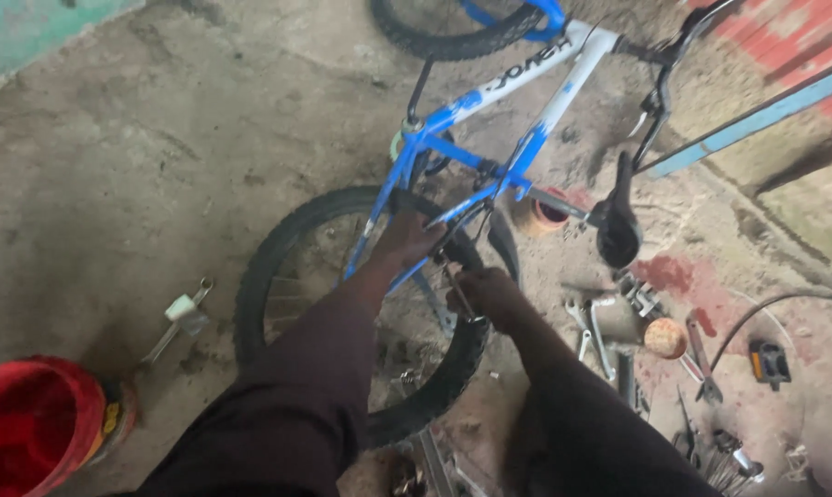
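Left hand (409, 237) grips the bike (490, 156) frame above the rear wheel (278, 267), fingers wrapped on the blue stay. Right hand (490, 296) holds a thin tool (459, 293) at the wheel's hub side, fingers closed round it. Judged step: adjusting at the rear wheel; the next move calls for a steadied frame. Bike stands upside down on the floor (140, 156), long axis running lower left to upper right, saddle (618, 224) low at right.

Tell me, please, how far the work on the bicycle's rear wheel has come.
Done: the blue bicycle lies on the floor, its rear wheel in the frame. In hand: the left hand grips the frame beside the tyre; the right hand holds a thin metal tool there. Left: the spanners lie unused.
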